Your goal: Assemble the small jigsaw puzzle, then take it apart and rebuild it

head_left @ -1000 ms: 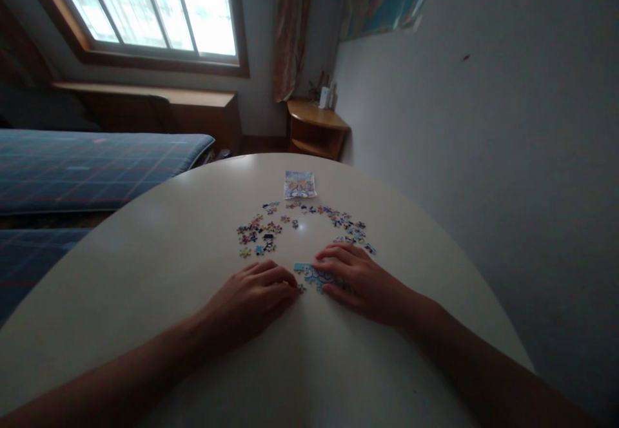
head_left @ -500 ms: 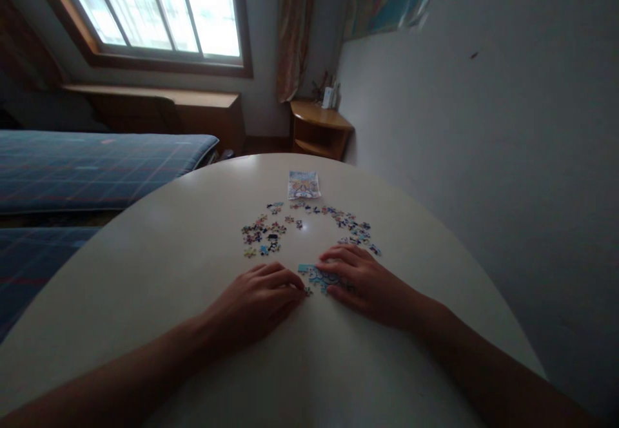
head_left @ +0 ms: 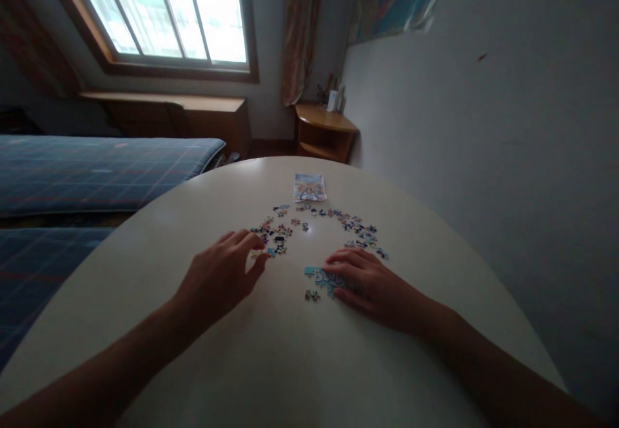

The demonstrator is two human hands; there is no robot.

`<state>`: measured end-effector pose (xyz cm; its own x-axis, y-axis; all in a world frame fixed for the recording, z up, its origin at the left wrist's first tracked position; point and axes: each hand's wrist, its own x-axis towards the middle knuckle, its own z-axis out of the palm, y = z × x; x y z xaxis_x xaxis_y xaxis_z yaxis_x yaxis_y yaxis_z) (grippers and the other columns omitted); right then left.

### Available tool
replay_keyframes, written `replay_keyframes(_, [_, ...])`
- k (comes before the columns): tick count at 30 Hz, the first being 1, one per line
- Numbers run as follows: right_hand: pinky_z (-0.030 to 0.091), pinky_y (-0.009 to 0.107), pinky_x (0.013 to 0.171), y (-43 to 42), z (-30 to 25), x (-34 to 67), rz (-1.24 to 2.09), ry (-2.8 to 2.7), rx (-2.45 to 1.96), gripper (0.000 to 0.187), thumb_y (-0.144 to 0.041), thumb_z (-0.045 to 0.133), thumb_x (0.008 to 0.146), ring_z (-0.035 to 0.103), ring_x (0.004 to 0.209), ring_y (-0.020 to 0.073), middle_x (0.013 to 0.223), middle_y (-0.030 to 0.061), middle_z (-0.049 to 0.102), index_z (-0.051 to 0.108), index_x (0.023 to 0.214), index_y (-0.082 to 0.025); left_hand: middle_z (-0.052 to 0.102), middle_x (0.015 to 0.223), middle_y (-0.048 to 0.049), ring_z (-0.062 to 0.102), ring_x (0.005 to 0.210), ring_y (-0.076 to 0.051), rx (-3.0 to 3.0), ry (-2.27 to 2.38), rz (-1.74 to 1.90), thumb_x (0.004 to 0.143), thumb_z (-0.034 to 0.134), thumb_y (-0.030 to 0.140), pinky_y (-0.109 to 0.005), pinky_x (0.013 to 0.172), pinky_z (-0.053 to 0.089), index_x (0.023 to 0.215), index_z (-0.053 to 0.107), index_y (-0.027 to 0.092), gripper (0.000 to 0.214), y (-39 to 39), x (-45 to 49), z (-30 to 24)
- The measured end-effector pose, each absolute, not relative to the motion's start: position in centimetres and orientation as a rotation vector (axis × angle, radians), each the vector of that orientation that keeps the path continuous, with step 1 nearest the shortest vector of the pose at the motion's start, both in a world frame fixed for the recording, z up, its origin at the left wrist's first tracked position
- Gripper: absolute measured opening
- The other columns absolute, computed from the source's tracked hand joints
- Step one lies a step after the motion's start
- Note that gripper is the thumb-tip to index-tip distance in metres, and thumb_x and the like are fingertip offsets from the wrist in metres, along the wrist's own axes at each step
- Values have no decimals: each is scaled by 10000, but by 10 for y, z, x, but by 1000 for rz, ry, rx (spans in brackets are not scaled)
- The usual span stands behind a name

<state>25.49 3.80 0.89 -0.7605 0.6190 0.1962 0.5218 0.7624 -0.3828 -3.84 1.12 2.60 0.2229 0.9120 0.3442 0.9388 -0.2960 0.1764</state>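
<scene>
My left hand (head_left: 225, 263) hovers at the near edge of the loose jigsaw pieces (head_left: 280, 231) on the left. Its thumb and index finger are apart, and I see nothing between them. My right hand (head_left: 367, 281) lies over a partly joined jigsaw section (head_left: 322, 276), light blue with a white and dark pattern. Its fingers are stretched out, covering the section's right part. Just below that section, a small dark puzzle piece (head_left: 312, 296) lies on the table.
More jigsaw pieces (head_left: 358, 227) curve across the right of the round white table (head_left: 290, 363). A printed picture sheet (head_left: 309, 188) lies beyond them. A plaid mattress (head_left: 97, 170) stands left, a wall (head_left: 507, 170) right, and a wooden corner shelf (head_left: 326, 116) behind.
My left hand has moved away from the small piece by the joined section, leftward and up to the loose pieces. My right hand stays on the joined section. The view has shifted slightly.
</scene>
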Motion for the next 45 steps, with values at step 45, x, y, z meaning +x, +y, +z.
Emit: replay_keyframes(45, [392, 467, 1045, 38, 7, 256, 464, -2621, -876, 340, -329, 562, 935, 514, 1219, 235, 1259, 112, 604, 593, 1259, -233, 692, 1142, -56, 596, 1056, -259, -2276, -1872, -536, 938, 475, 294, -418, 929, 502, 1030, 698, 208, 256, 52, -67, 1])
